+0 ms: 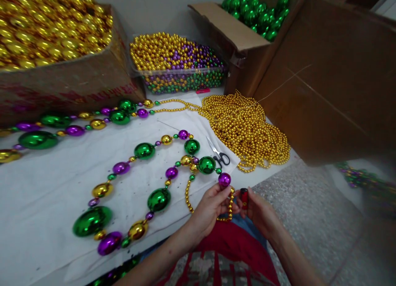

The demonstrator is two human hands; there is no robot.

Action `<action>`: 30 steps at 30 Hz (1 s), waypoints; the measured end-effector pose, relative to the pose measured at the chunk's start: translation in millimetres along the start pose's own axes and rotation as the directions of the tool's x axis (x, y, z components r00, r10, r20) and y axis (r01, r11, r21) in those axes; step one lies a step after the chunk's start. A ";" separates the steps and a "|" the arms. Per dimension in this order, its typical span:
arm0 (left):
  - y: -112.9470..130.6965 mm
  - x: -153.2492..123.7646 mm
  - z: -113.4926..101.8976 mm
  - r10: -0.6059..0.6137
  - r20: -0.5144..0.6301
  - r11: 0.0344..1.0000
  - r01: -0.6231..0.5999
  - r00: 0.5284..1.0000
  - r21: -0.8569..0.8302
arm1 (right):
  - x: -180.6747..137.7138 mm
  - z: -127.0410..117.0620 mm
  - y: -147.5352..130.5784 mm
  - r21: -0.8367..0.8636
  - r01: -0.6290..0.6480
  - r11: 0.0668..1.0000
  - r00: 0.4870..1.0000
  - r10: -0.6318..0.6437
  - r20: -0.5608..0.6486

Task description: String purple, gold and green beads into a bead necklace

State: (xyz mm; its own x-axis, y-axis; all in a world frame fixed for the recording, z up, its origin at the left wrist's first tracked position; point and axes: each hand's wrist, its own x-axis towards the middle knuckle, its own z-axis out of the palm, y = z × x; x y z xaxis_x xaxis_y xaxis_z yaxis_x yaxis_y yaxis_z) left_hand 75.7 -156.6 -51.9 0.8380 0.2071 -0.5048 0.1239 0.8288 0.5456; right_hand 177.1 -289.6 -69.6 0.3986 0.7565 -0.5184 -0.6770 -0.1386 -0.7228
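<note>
The left hand (pixel 213 205) is reaching up from the lower left, forearm angled toward the near edge of the counter (pixel 46 195), wrist bent slightly and fingers curling upward. Its grip is clenching a thin gold bead strand (pixel 187 195), with the fingertips just under a purple bead (pixel 224 179) at the end of a necklace of big green, gold and purple beads (pixel 144 151). The strand is looping off the counter's near edge and hanging between the two hands.

The right hand (pixel 260 212) is coming in from the lower right, knuckles outward, its grip pinching a small red and black object (pixel 244 198) upright just beside the strand.

The necklace is lying in a loop across the middle of the counter. Scissors (pixel 220 156) are resting near the right edge, beside a heap of gold strands (pixel 247 129). Along the far edge, a clear tub of mixed beads (pixel 176 63) is sitting between a cardboard box of gold balls (pixel 62 80) and a box of green balls (pixel 235 38).
</note>
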 end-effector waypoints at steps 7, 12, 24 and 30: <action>-0.3 -1.0 -3.1 0.022 -0.029 1.000 -0.022 0.999 0.019 | 0.8 -4.2 -3.7 -0.173 0.151 0.973 0.987 -0.139 0.079; -2.6 -1.3 -4.6 0.002 -0.026 1.000 -0.002 1.000 0.012 | 0.9 -4.0 6.8 -0.188 0.153 0.970 0.988 -0.146 0.052; -3.4 -2.1 2.1 -0.017 -0.044 0.999 0.015 0.999 -0.035 | 6.1 8.5 12.6 0.053 0.099 0.994 0.995 -0.098 -0.011; -5.8 1.5 2.0 -0.010 -0.024 0.999 0.009 1.000 -0.049 | 6.8 9.9 13.3 0.094 0.125 0.988 0.992 -0.123 -0.029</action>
State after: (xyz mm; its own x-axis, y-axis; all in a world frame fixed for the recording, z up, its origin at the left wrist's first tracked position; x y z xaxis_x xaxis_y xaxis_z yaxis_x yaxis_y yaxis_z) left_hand 77.3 -162.2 -54.5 0.8237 0.2109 -0.5263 0.1053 0.8552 0.5074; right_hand 164.8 -280.0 -78.2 0.4961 0.7492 -0.4388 -0.6773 0.0178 -0.7355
